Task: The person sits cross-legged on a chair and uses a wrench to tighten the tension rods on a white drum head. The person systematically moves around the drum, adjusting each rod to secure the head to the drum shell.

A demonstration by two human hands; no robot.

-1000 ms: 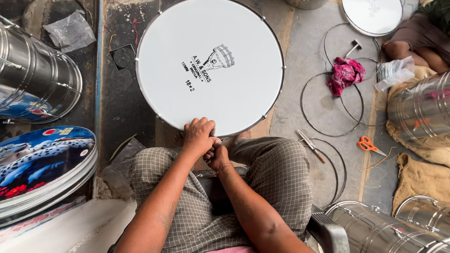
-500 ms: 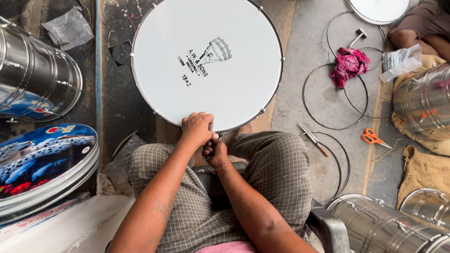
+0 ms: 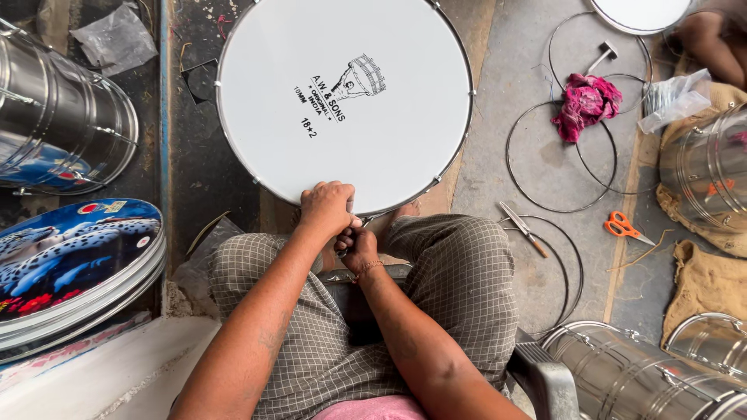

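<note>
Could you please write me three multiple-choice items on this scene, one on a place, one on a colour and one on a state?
1. Where do both hands meet?
A. At the near rim of the white drum
B. On the scissors
C. On the pink cloth

2. What colour are the scissors' handles?
A. Blue
B. Orange
C. Green

3. How does the white drum lie?
A. Standing on its edge
B. Flat, skin facing up
C. Skin torn open

Answers:
1 A: the left hand and right hand sit together at the near edge of the white drum.
2 B: the scissors on the floor at the right have orange handles.
3 B: the whole round, unbroken skin faces the camera.
</note>
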